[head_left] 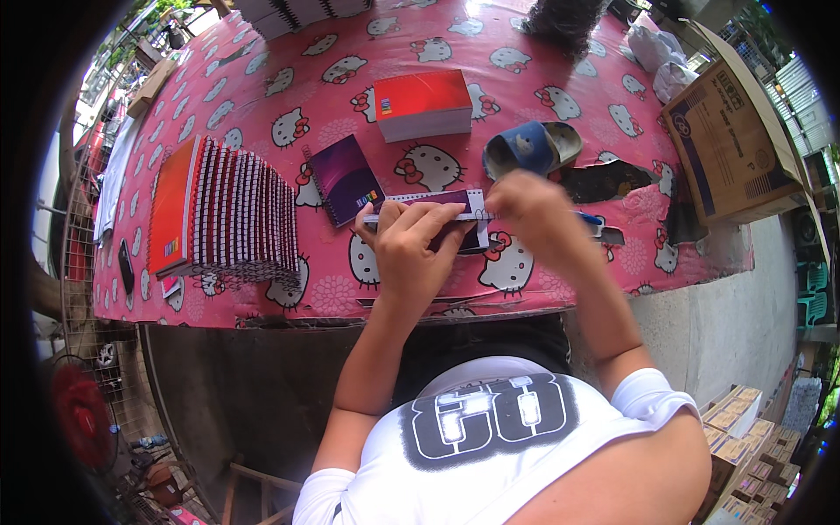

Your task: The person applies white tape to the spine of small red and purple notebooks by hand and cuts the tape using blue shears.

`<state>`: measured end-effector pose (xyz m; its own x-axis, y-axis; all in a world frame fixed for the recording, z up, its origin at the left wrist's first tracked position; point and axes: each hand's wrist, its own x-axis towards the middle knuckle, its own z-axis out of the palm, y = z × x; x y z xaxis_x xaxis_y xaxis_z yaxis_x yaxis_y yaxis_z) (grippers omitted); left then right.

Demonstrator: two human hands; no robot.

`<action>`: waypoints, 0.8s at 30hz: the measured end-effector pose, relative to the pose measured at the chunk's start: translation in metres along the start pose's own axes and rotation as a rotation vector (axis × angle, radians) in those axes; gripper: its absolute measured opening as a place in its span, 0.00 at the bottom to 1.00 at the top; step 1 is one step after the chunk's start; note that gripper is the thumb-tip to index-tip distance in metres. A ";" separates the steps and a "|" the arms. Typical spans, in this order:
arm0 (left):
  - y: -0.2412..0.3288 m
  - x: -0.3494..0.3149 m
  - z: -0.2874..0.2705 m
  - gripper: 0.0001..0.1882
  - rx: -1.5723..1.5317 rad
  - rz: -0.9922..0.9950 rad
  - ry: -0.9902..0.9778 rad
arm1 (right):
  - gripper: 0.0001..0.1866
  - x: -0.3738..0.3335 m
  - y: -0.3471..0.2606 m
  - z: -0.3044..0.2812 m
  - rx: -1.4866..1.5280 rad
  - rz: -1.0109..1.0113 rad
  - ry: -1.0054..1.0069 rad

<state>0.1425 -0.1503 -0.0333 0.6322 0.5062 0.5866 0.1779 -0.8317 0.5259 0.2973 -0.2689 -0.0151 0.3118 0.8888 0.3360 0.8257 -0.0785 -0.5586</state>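
My left hand (pixel 416 232) is closed around a purple-covered notebook (pixel 446 203) near the table's front edge. A row of punched holes runs along the white edge of its pages. At the notebook's right end is my right hand (pixel 529 206), blurred, its fingers curled in a pinch close to the punched edge. Whatever those fingertips hold is too small and smeared to make out. Just left of the held notebook lies a purple spiral notebook (pixel 344 179), flat and slightly turned.
At the left stands a thick stack of spiral notebooks (pixel 223 210) with red covers. Farther back sits a pile of red-covered unbound books (pixel 424 105). Blue slippers (pixel 525 149) lie right of centre, near a torn patch in the pink tablecloth (pixel 289 83). A cardboard box (pixel 735 140) borders the right side.
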 end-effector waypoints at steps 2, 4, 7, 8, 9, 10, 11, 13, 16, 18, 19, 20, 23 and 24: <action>-0.002 -0.001 -0.001 0.14 -0.021 0.032 -0.013 | 0.14 0.014 0.064 -0.041 -0.162 0.099 0.091; -0.003 0.001 -0.002 0.15 -0.041 0.055 -0.026 | 0.21 0.016 0.097 -0.063 -0.481 -0.043 0.233; -0.001 0.009 0.001 0.17 -0.087 0.069 -0.032 | 0.29 0.013 0.126 -0.055 -0.372 0.019 -0.085; -0.002 0.009 0.004 0.17 -0.115 0.067 -0.033 | 0.30 0.014 0.129 -0.052 -0.388 0.080 -0.060; -0.002 0.009 0.006 0.17 -0.144 0.067 -0.034 | 0.31 0.015 0.133 -0.049 -0.403 0.143 -0.035; -0.001 0.010 0.009 0.17 -0.128 0.068 -0.008 | 0.31 0.016 0.137 -0.048 -0.420 0.206 -0.009; -0.001 0.009 0.008 0.16 -0.099 0.059 0.018 | 0.30 0.017 0.126 -0.045 -0.243 0.216 0.092; -0.004 0.010 0.008 0.15 -0.071 0.060 0.054 | 0.28 0.021 0.097 -0.045 0.116 0.226 0.290; -0.007 0.009 0.011 0.15 -0.100 0.080 0.033 | 0.27 0.012 0.097 -0.038 0.725 0.229 -0.038; -0.012 0.010 0.012 0.16 -0.113 0.068 0.015 | 0.26 0.022 0.060 -0.041 0.200 0.115 -0.185; -0.012 0.009 0.009 0.16 -0.110 0.072 0.017 | 0.26 0.017 0.073 -0.038 0.483 0.092 -0.148; -0.009 0.012 0.009 0.17 -0.123 0.048 0.010 | 0.25 0.018 0.074 -0.041 0.752 0.065 -0.116; -0.003 0.017 0.005 0.20 -0.151 -0.001 -0.006 | 0.21 0.023 0.063 -0.038 0.473 0.049 -0.082; -0.005 0.018 0.005 0.21 -0.154 0.000 -0.009 | 0.21 0.032 0.058 -0.034 0.166 0.073 -0.106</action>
<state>0.1568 -0.1376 -0.0283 0.6393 0.5034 0.5813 0.0610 -0.7867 0.6143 0.3711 -0.2604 -0.0114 0.3096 0.9268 0.2127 0.7112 -0.0773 -0.6987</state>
